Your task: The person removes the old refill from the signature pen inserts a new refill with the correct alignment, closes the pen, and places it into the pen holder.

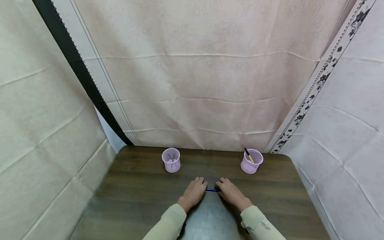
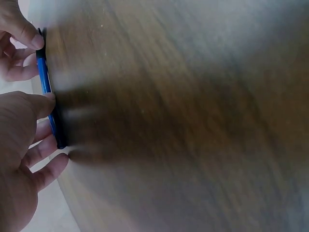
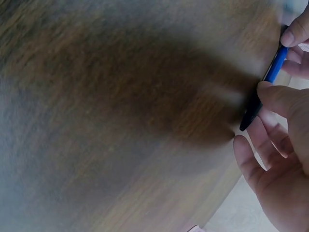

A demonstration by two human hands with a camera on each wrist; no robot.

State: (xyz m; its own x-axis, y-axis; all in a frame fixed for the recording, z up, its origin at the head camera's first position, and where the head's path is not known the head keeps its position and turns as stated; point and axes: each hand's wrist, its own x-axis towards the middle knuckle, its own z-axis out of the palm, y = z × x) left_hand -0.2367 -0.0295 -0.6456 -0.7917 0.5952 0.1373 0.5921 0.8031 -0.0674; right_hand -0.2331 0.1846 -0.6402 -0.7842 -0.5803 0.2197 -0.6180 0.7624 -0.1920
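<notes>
A slim blue pen (image 1: 211, 190) with black ends is held crosswise between both hands, close over the brown table. My left hand (image 1: 195, 192) pinches one end; in the left wrist view its thumb lies on the pen (image 2: 44, 76) and the fingers are behind it. At the other end my right hand (image 1: 230, 193) pinches the black part, thumb against fingertips, as the right wrist view shows. The little finger of each hand sticks out past the pen's tip. Between the two grips, the blue middle of the pen (image 3: 276, 65) shows.
Toward the back left of the table (image 1: 135, 200) stands a lilac cup (image 1: 172, 168) with thin dark lines inside. A second lilac cup (image 1: 249, 167), back right, holds a black and yellow pen-like stick (image 1: 249, 155). Pale cloth (image 1: 195, 83) hangs behind and at both sides.
</notes>
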